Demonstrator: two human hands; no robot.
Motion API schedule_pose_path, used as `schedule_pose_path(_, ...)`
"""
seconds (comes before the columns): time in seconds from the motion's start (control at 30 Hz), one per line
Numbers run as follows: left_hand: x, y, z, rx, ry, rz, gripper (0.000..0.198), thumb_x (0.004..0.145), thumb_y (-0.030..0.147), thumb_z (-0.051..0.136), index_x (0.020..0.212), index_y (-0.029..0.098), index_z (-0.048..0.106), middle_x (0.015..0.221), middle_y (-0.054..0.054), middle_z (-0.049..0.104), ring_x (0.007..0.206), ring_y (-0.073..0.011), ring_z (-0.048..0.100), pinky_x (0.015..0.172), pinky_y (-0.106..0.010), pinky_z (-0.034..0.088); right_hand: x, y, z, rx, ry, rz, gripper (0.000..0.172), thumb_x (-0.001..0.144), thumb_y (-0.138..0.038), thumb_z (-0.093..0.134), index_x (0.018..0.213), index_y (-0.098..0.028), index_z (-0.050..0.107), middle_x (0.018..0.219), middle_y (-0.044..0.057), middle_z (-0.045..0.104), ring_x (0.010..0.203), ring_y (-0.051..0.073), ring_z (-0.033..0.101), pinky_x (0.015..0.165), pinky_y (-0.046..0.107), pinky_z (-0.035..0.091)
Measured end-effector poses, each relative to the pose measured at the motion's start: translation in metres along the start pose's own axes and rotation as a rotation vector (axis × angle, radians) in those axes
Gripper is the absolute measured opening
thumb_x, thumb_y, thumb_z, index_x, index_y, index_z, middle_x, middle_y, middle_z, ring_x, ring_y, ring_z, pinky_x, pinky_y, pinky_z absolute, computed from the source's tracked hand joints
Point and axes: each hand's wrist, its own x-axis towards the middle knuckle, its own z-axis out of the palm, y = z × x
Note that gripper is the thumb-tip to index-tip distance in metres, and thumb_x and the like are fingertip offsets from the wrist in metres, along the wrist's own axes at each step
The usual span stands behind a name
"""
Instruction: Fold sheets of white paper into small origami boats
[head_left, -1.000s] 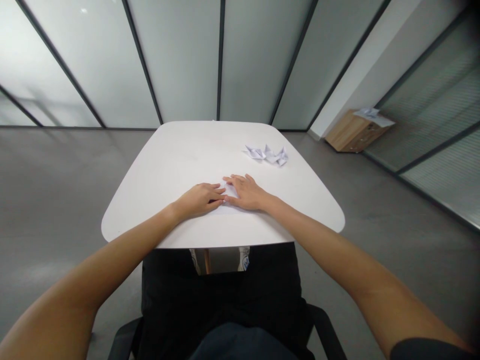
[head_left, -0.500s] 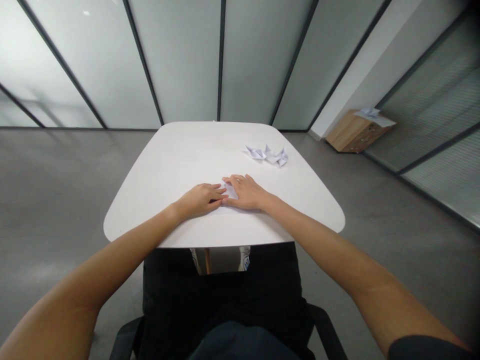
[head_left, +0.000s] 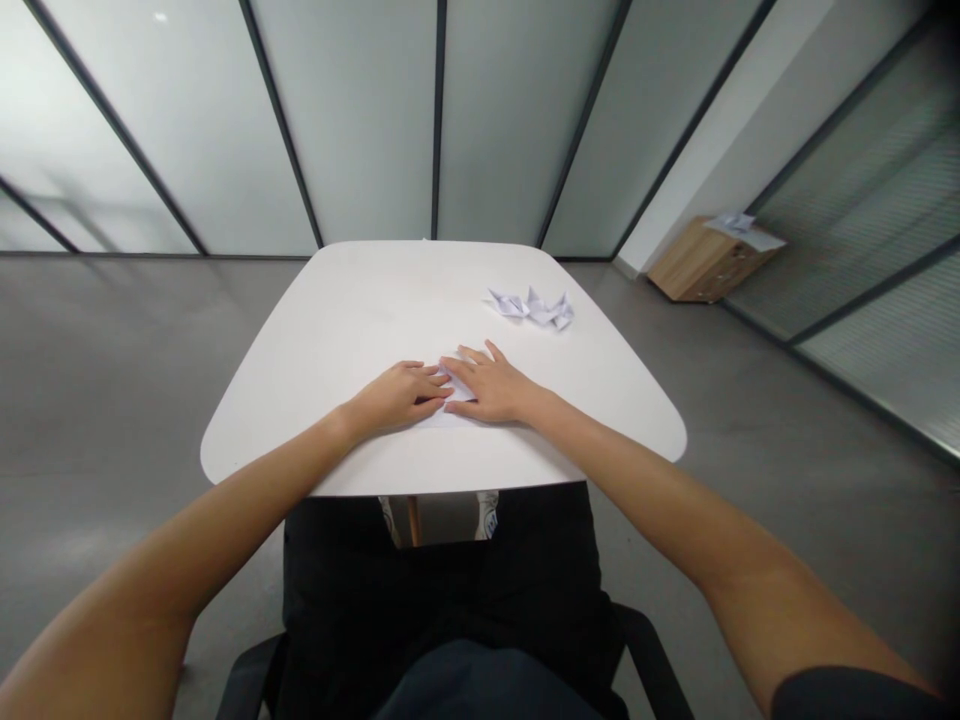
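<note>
A sheet of white paper [head_left: 460,391], partly folded, lies flat on the white table under both hands. My left hand [head_left: 401,395] rests on its left part, palm down, with the fingers stretched out and pointing right. From the right, my right hand [head_left: 489,385] lies over the paper with its fingers spread and its thumb apart. The fingertips of the two hands almost meet over the paper. Much of the sheet is hidden beneath the hands, so its full folded shape does not show.
Several folded white paper pieces [head_left: 531,307] sit toward the back right of the white table [head_left: 360,300]. A wooden cabinet [head_left: 709,262] with paper on top stands beyond on the floor. Frosted glass panels [head_left: 367,120] line the back. Chair armrests flank my legs.
My right hand's fingers have spread wider and its fingertips have lifted and moved slightly outward over the paper. My left hand stays nearly in place. The view has shifted a little.
</note>
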Motion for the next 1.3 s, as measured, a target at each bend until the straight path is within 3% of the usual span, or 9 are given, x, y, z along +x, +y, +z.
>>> schedule_pose_path(0.17,-0.002,0.005,-0.002,0.007,0.049,0.015,0.034,0.108,0.032,0.05,0.135,0.026,0.07,0.143,-0.005,0.069,0.152,-0.0252,0.047,0.127,-0.055,0.031,0.0,-0.003,-0.002,0.028,-0.017,0.018,0.083,0.099,-0.076,0.039,0.167,-0.028,0.033,0.171,0.007,0.038,0.16,0.04,0.027,0.13,0.068,0.005)
schedule_pose_path(0.3,-0.002,0.004,-0.003,0.007,0.058,0.047,0.035,0.107,0.031,0.051,0.136,0.026,0.07,0.144,-0.005,0.068,0.149,-0.0269,0.05,0.126,-0.053,0.036,0.001,-0.006,-0.005,0.037,-0.021,0.04,0.083,0.099,-0.076,0.04,0.167,-0.028,0.034,0.171,0.006,0.039,0.16,0.039,0.028,0.13,0.067,0.006)
schedule_pose_path(0.57,-0.009,-0.002,-0.008,0.064,-0.049,0.062,0.049,0.103,0.035,0.057,0.151,0.023,0.059,0.155,-0.009,0.058,0.15,-0.0297,0.049,0.127,-0.05,0.036,0.001,-0.01,-0.006,0.034,-0.012,0.052,0.083,0.098,-0.076,0.042,0.166,-0.028,0.036,0.17,0.008,0.04,0.159,0.04,0.03,0.129,0.067,0.01)
schedule_pose_path(0.83,-0.03,0.005,-0.012,0.121,-0.107,0.023,0.063,0.106,0.05,0.049,0.161,0.018,0.047,0.164,-0.013,0.047,0.153,-0.0281,0.044,0.13,-0.045,0.029,0.0,-0.009,-0.005,0.039,-0.015,0.05,0.083,0.098,-0.078,0.039,0.165,-0.028,0.037,0.171,0.007,0.038,0.159,0.041,0.028,0.128,0.07,0.013)
schedule_pose_path(1.3,-0.07,0.031,-0.018,0.212,-0.099,-0.068,0.061,0.105,0.045,0.044,0.159,0.015,0.049,0.161,-0.014,0.051,0.15,-0.0274,0.049,0.128,-0.044,0.033,0.001,-0.005,0.001,0.024,-0.015,0.056,0.087,0.097,-0.08,0.039,0.167,-0.028,0.035,0.171,0.006,0.037,0.16,0.04,0.028,0.128,0.069,0.014)
